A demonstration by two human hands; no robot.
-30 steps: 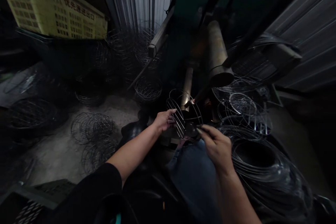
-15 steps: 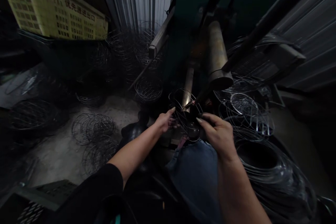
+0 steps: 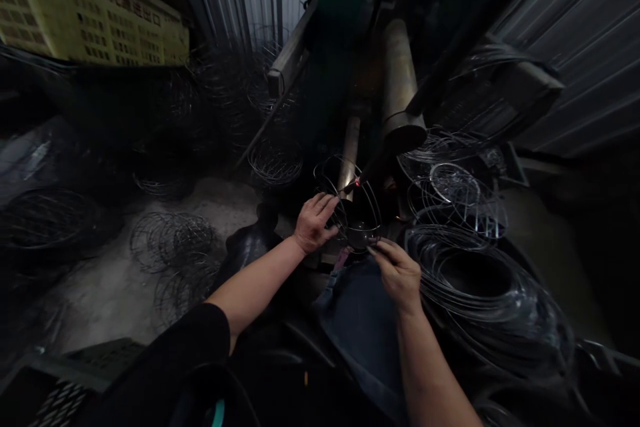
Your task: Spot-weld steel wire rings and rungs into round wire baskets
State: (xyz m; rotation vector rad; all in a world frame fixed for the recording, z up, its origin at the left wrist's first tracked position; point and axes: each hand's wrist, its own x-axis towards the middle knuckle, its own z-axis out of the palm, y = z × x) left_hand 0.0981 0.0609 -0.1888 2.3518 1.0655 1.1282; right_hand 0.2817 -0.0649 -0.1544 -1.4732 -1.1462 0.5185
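A round wire frame [image 3: 374, 202] made of thin metal rings is held low in front of me, around the end of a brass-coloured bar [image 3: 350, 150]. My left hand [image 3: 315, 221] has its fingers curled on the frame's left side. On the near right side, my right hand [image 3: 400, 270] pinches the wire between thumb and fingers. A small red glow [image 3: 357, 182] shows where a dark rod meets the wire near the bar's tip. Above it juts a thicker metal cylinder [image 3: 400, 73]. The frame's lower part is dark and hard to make out.
A large coil of wire [image 3: 500, 307] lies at the right, with wire frames [image 3: 463, 197] behind it. More wire frames [image 3: 173, 240] sit on the floor at left. A yellow crate [image 3: 120, 20] stands upper left. A blue cloth [image 3: 367, 333] covers my lap.
My left hand has closed from spread fingers onto the wire frame. My right hand has moved lower along its near side. A red glow shows at the rod's tip. The view has shifted slightly.
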